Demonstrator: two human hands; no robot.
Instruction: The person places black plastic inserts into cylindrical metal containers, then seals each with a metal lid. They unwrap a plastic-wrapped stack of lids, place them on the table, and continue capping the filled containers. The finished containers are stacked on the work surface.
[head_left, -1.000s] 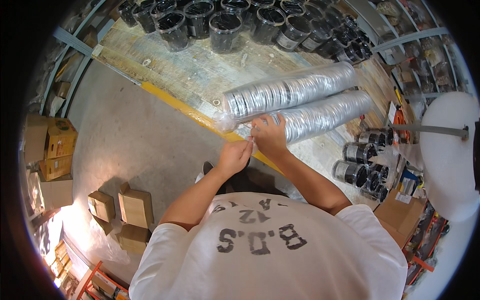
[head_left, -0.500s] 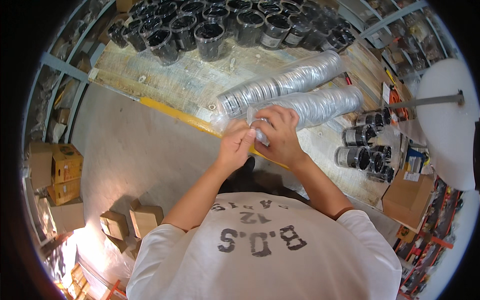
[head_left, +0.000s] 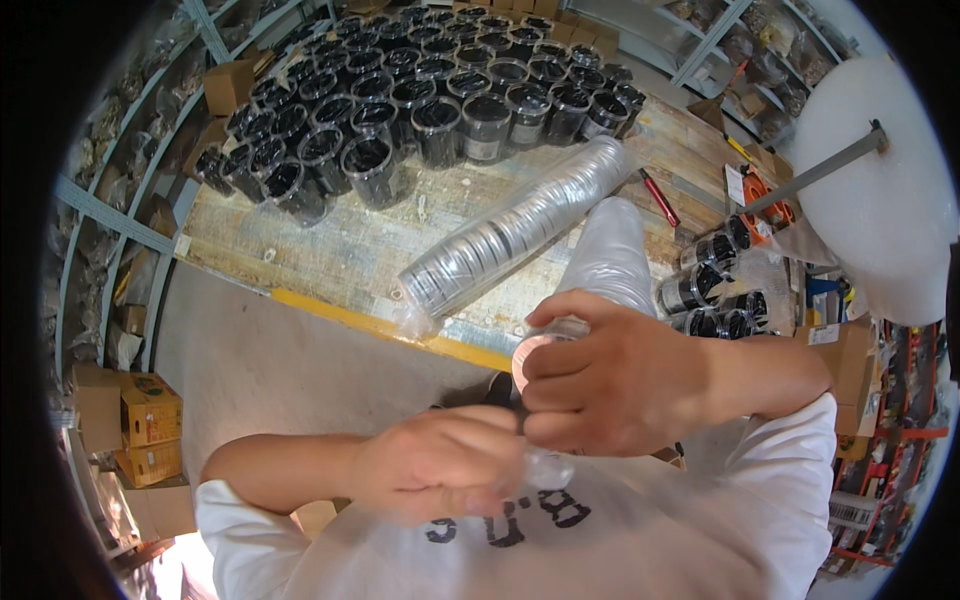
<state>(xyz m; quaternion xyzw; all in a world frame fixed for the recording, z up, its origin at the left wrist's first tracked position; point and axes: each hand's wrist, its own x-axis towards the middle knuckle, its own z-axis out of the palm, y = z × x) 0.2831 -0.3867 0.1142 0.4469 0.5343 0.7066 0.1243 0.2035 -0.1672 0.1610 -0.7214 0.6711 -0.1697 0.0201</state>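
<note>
My right hand (head_left: pixel 620 380) is wrapped round the near end of a long clear plastic sleeve (head_left: pixel 612 255) packed with stacked round clear pieces, lids or cups. The round end of the stack (head_left: pixel 533 358) shows beside my fingers. Close to my body, my left hand (head_left: pixel 435 465) is closed and slightly blurred, with a crumpled bit of clear plastic film (head_left: pixel 550 470) at its fingers. A second filled sleeve (head_left: pixel 510 230) lies slantwise on the wooden table (head_left: pixel 330 265), left of the first and untouched.
Many clear tubs with black contents (head_left: pixel 375 170) crowd the table's far side; several more tubs (head_left: pixel 690 287) lie at the right. A red cutter (head_left: pixel 660 197) rests beyond the sleeves. At right hangs a big white roll (head_left: pixel 870 180). Cardboard boxes (head_left: pixel 150 405) stand at left, beside shelving.
Both hands have come back toward my body and moved apart. The right one has swung the held sleeve's near end toward me; the left one has pulled away with plastic film. My view has tilted up.
</note>
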